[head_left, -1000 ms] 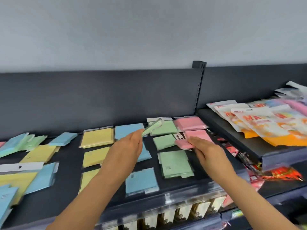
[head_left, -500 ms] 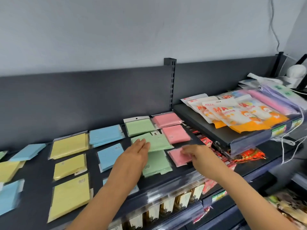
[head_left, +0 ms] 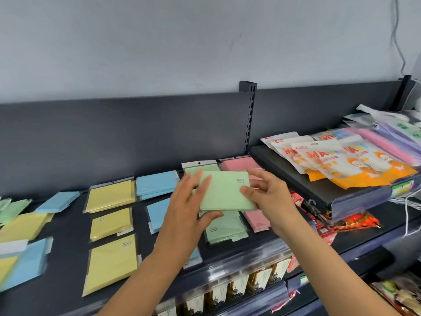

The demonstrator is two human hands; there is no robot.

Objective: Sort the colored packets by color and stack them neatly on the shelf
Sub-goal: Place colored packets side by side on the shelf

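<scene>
The dark shelf (head_left: 68,224) carried yellow packets (head_left: 111,263) at left, blue packets (head_left: 157,185) beside them, then a green stack (head_left: 225,231) and a pink stack (head_left: 257,220) at right. The left hand (head_left: 184,215) and right hand (head_left: 271,201) held one green packet (head_left: 224,190) above the green stack, fingers clamped on its left and right edges.
</scene>
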